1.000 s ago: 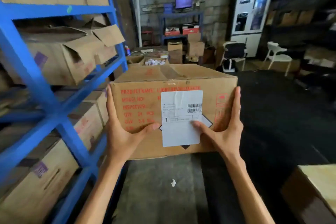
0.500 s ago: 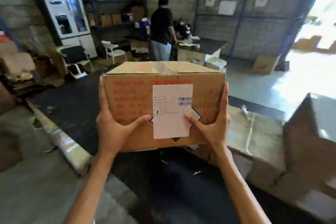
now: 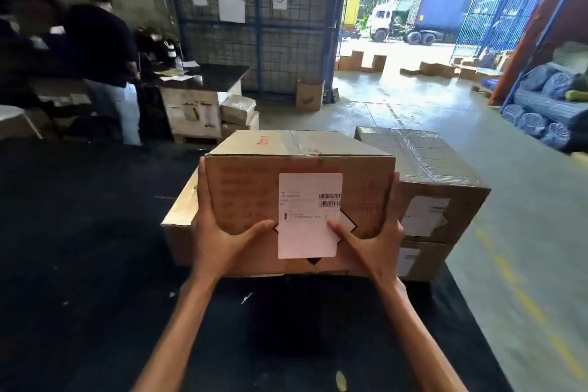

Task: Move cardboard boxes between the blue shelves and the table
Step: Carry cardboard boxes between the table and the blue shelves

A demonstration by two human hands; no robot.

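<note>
Cardboard box (image 3: 299, 188) sits in the middle of the view, held between both hands and close in front of the person. The left hand (image 3: 219, 242) grips its near left corner, fingers laid up the left side face and thumb stretched across the near face. The right hand (image 3: 375, 245) grips the near right corner the same way, with its thumb touching the lower edge of a white shipping label (image 3: 308, 216) stuck to the near face. The label carries barcodes, and faded red print runs across the cardboard to its left. The top flaps are taped closed.

The box is level above a black surface (image 3: 79, 232) that fills the near and left part of the scene. Whether its underside touches that surface cannot be told. Just behind it on the left lies a low brown carton (image 3: 179, 219), partly hidden by the held box. Just behind it on the right stands a plastic-wrapped carton (image 3: 423, 169) on top of another carton (image 3: 420, 261), both with white labels on their near faces.

Far left, a person in a dark top (image 3: 101, 51) stands facing away at a black-topped desk (image 3: 206, 76) with papers on it. Behind the desk is a blue-framed wire mesh wall (image 3: 254, 25) with paper signs. A small open carton (image 3: 310, 94) stands on the concrete floor beside the doorway, and a truck (image 3: 413, 16) is parked outside in daylight. Wrapped blue rolls (image 3: 547, 111) are stacked at the far right.
</note>
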